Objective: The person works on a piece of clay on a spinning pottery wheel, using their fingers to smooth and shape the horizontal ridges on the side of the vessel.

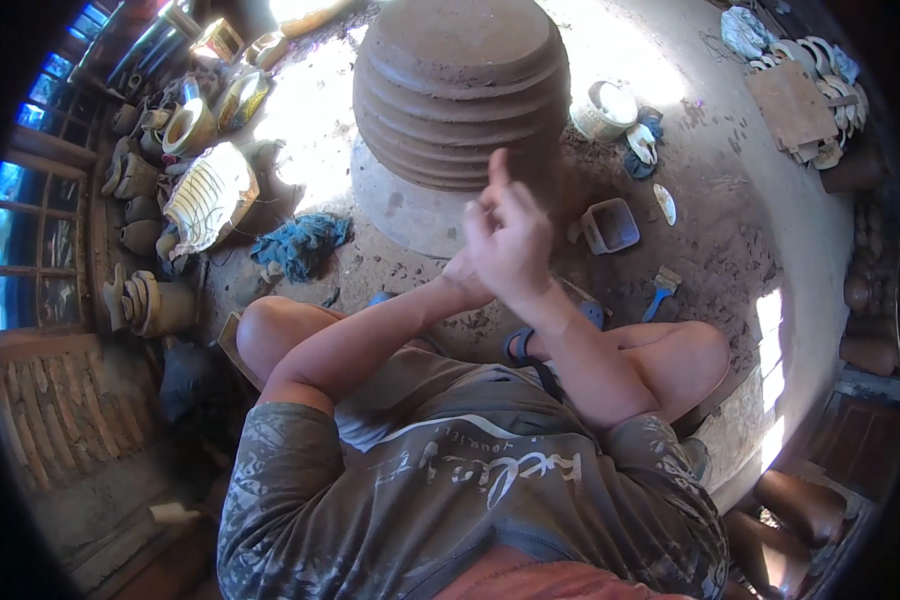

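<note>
In front of my lap, both hands meet just before a large ridged clay pot (460,100). It stands on a round grey slab (400,205). My right hand (515,240) is slightly blurred, one finger stretched up toward the pot's lower wall and the others bent; nothing shows in it. I cannot tell whether that finger touches the clay. My left hand (464,274) lies against the right hand near its wrist, its fingers mostly hidden behind it.
On the ground to the right are a plastic tub (610,227), a blue-handled brush (662,292) and a white bucket (604,110). A teal cloth (302,246) lies left of the slab. Several pots and a ribbed white container (212,197) line the left side.
</note>
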